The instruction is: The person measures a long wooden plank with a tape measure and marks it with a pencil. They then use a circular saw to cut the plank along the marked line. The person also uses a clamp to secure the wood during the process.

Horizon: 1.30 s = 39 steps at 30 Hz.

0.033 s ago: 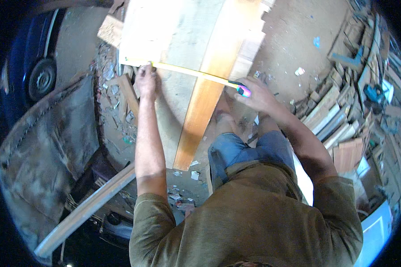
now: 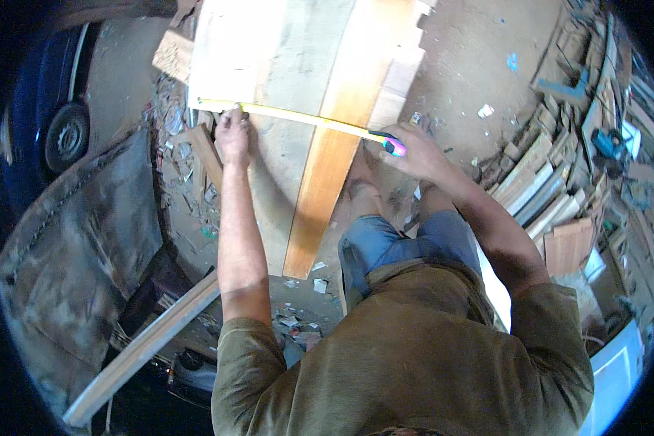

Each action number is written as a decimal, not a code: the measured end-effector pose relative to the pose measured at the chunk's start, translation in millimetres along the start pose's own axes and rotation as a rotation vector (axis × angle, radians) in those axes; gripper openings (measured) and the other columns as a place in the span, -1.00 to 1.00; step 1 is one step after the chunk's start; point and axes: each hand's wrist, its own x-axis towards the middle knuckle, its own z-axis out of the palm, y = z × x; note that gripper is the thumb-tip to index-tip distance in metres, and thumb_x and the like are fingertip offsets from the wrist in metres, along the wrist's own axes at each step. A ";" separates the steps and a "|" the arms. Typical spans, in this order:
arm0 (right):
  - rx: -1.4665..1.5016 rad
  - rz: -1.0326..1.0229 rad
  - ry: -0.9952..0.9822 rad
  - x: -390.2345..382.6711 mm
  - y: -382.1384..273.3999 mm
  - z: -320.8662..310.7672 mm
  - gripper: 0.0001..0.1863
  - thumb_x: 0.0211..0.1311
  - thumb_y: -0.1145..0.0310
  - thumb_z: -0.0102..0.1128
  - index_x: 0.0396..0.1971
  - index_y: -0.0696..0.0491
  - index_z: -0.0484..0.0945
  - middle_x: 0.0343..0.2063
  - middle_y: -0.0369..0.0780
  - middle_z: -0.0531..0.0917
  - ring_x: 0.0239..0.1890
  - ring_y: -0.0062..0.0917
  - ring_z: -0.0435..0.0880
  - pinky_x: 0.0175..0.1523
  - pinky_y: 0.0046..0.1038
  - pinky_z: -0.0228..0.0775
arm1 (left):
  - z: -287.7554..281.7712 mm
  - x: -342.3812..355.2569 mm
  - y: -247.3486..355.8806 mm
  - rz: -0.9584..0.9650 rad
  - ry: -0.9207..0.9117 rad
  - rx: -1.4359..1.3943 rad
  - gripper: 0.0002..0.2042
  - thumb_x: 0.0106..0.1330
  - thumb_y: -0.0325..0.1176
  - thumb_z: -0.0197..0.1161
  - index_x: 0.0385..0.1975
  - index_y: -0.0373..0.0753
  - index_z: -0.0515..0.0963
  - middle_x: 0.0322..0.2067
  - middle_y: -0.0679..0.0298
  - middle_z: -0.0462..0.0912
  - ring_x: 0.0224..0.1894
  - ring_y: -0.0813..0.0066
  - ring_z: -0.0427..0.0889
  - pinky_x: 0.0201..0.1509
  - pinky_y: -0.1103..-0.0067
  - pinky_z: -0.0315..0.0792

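Note:
A yellow tape measure blade point(image 2: 291, 114) lies stretched across a pale work surface point(image 2: 287, 80) and an orange-brown wooden plank point(image 2: 320, 200). Its far left end reaches the left edge of a brightly lit pale board point(image 2: 225, 58). My left hand point(image 2: 232, 136) has its fingers closed at the blade, a little in from that end. On the right, my right hand point(image 2: 416, 151) grips the tape measure's dark and pink case point(image 2: 393, 147), just past the plank's right edge. Glare washes out the far part of the boards.
Wood offcuts point(image 2: 538, 178) are heaped to the right, near a blue power tool point(image 2: 609, 144). A dark sheet point(image 2: 87, 240) and a long beam point(image 2: 145, 345) stand at left. A dark blue vehicle point(image 2: 40, 109) is beyond. Scraps litter the floor.
My left hand has shifted slightly left along the blade. My right hand stays at the case. The whole view has moved a little.

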 end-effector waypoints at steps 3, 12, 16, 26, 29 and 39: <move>0.030 0.027 -0.044 -7.4 -2.3 -11.2 -0.46 0.15 0.10 0.28 0.09 0.05 0.58 -0.01 -0.02 0.63 0.10 -0.06 0.55 0.25 -0.10 0.37 | -4.2 10.4 -17.8 0.033 -0.067 -0.111 -0.82 0.51 -0.20 0.22 -0.32 -0.13 0.57 -0.46 0.52 0.51 -0.45 0.78 0.35 -0.35 0.73 0.27; 0.644 0.167 0.154 -11.7 8.0 -11.2 -0.49 0.27 0.18 0.37 0.14 0.14 0.56 -0.11 -0.12 0.69 -0.04 -0.42 0.64 0.12 -0.38 0.45 | -10.3 -0.5 -30.0 0.041 -0.144 -0.020 -0.74 0.57 -0.13 0.13 -0.11 -0.19 0.63 -0.22 0.45 0.63 -0.20 0.70 0.48 -0.09 0.66 0.38; 0.832 0.235 0.258 -11.5 26.8 -7.3 -0.52 0.31 0.23 0.37 0.15 0.11 0.54 -0.07 -0.24 0.66 0.00 -0.57 0.59 0.13 -0.46 0.44 | -7.7 -1.9 -35.6 0.106 -0.200 0.037 -0.79 0.52 -0.15 0.24 -0.11 -0.15 0.58 -0.29 0.49 0.60 -0.32 0.79 0.44 -0.29 0.76 0.32; 1.342 0.344 0.376 -34.9 29.0 17.7 -0.55 0.37 0.19 0.30 0.18 0.03 0.52 -0.05 -0.31 0.65 0.07 -0.60 0.57 0.22 -0.47 0.37 | -8.6 -0.5 -39.1 0.162 -0.263 0.122 -0.62 0.53 -0.26 0.21 0.25 -0.26 0.46 0.14 0.20 0.61 0.19 0.44 0.53 0.30 0.47 0.38; 1.276 0.315 0.268 -42.1 38.5 18.1 -0.51 0.36 0.15 0.33 0.19 0.05 0.52 -0.03 -0.30 0.65 0.07 -0.61 0.56 0.19 -0.51 0.37 | -7.7 -0.9 -37.2 0.181 -0.255 0.164 -0.56 0.54 -0.28 0.19 0.33 -0.29 0.40 0.24 0.16 0.56 0.27 0.42 0.49 0.38 0.47 0.32; 0.871 0.029 0.314 -37.0 2.8 96.1 -0.59 0.24 0.36 0.37 0.02 0.22 0.51 0.31 -0.02 0.47 0.34 -0.26 0.48 0.34 -0.30 0.36 | 5.8 -18.7 -23.1 0.273 -0.223 0.273 -0.50 0.58 -0.31 0.12 0.46 -0.26 0.29 0.30 0.14 0.51 0.26 0.44 0.49 0.38 0.46 0.34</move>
